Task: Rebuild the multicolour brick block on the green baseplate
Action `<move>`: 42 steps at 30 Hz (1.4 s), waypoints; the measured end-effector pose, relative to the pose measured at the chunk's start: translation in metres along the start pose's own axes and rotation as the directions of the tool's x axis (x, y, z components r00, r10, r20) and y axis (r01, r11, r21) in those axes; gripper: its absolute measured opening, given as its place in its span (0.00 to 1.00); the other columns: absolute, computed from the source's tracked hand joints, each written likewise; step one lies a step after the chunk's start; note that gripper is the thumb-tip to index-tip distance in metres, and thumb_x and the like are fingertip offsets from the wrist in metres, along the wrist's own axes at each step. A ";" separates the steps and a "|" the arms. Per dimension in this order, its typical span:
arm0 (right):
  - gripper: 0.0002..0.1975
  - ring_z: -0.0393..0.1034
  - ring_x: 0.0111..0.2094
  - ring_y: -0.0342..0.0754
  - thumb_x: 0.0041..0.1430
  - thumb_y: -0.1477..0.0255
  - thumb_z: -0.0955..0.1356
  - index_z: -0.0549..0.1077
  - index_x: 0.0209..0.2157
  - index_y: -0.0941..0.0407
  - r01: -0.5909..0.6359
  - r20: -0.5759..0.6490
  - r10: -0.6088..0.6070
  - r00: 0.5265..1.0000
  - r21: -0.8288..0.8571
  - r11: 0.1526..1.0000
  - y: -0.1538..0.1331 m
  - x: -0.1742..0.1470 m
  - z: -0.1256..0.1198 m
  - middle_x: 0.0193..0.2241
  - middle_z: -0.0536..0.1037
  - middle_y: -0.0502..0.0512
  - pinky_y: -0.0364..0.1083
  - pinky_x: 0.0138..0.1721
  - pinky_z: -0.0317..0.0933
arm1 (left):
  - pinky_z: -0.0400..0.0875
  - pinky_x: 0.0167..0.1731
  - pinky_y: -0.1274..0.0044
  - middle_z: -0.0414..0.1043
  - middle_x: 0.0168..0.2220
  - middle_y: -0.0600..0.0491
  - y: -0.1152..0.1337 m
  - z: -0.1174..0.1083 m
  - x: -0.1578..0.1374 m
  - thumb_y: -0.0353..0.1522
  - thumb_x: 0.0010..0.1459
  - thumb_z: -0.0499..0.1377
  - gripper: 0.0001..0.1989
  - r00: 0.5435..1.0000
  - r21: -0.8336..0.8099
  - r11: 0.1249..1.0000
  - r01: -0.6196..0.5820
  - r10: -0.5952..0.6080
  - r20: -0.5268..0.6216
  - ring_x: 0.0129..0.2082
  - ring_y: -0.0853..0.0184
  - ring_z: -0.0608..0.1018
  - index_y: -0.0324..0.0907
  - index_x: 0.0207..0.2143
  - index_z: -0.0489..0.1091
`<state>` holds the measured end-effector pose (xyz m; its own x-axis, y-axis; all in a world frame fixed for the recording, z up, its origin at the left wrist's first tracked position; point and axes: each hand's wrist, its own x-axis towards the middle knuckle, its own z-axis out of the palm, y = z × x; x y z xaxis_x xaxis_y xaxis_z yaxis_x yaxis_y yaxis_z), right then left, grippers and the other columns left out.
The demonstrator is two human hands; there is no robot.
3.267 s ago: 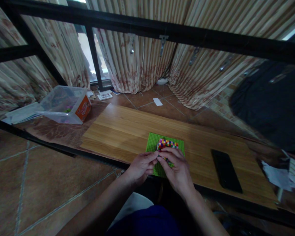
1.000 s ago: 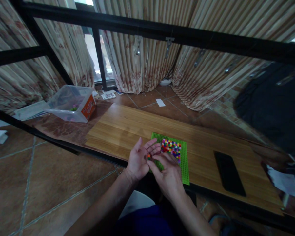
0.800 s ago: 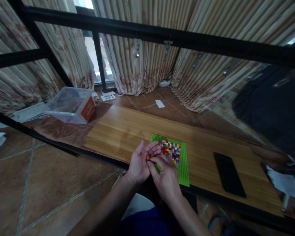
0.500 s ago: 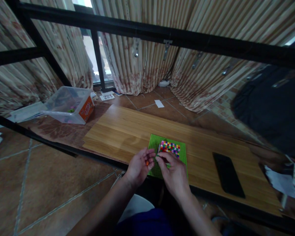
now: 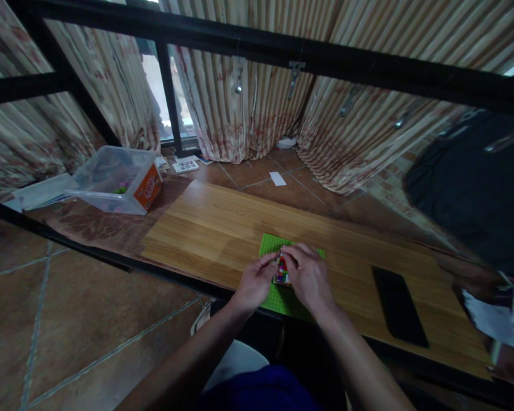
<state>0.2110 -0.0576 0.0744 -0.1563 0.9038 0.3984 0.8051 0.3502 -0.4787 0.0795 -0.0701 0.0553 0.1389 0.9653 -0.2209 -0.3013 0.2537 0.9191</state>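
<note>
A green studded baseplate lies on the wooden board, and on it stands a block of small multicoloured toy bricks. My right hand covers much of that block from the right, its fingers pinched at the far-left top edge; whatever sits between the fingertips is hidden. Close against the block's left side is my left hand, with its fingers curled and thumb and forefinger reaching the same edge. What the left fingers enclose cannot be seen.
A black phone-like slab lies to the right on the wooden board. At the far left stands a clear plastic bin with an orange label and a few bricks inside. A black metal bar crosses above; papers lie far right.
Both hands have moved onto the brick block. My left hand has turned from palm up, with an orange brick in it, to curled fingers. The small green piece in my right fingers is now hidden.
</note>
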 end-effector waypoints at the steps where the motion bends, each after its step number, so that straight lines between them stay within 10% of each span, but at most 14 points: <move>1: 0.12 0.68 0.37 0.50 0.59 0.74 0.62 0.76 0.35 0.53 0.022 0.005 -0.022 1.000 -0.025 0.999 0.001 0.000 0.001 0.33 0.76 0.55 0.49 0.39 0.61 | 0.65 0.34 0.78 0.74 0.29 0.54 -0.002 0.000 0.002 0.32 0.52 0.58 0.14 1.000 0.031 0.999 -0.025 0.025 0.009 0.30 0.68 0.72 0.41 0.42 0.74; 17: 0.10 0.66 0.41 0.52 0.59 0.69 0.63 0.76 0.36 0.53 -0.098 -0.103 0.099 0.990 0.015 0.995 0.005 0.001 -0.003 0.37 0.75 0.56 0.52 0.44 0.60 | 0.64 0.48 0.72 0.76 0.42 0.52 0.003 -0.002 -0.003 0.33 0.53 0.56 0.19 0.990 0.350 0.927 -0.135 0.109 0.094 0.43 0.59 0.74 0.46 0.48 0.72; 25: 0.14 0.67 0.43 0.53 0.58 0.62 0.63 0.76 0.38 0.56 -0.212 -0.076 0.211 0.974 -0.003 0.977 0.014 0.004 0.009 0.39 0.76 0.59 0.54 0.46 0.58 | 0.66 0.47 0.72 0.74 0.48 0.53 0.006 0.000 -0.004 0.34 0.59 0.49 0.21 0.978 0.633 0.747 -0.204 0.133 0.158 0.44 0.63 0.76 0.47 0.55 0.64; 42: 0.14 0.72 0.35 0.51 0.54 0.60 0.65 0.77 0.35 0.53 -0.344 0.044 0.341 0.939 0.118 0.931 0.021 0.007 0.016 0.34 0.79 0.55 0.49 0.39 0.63 | 0.67 0.45 0.71 0.75 0.47 0.50 -0.002 0.001 -0.004 0.35 0.59 0.50 0.22 0.977 0.679 0.702 -0.214 0.172 0.129 0.43 0.61 0.77 0.46 0.55 0.64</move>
<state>0.2178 -0.0395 0.0542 0.1026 0.9791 0.1759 0.7363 0.0441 -0.6752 0.0806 -0.0744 0.0544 0.2055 0.9785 -0.0152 0.3995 -0.0697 0.9141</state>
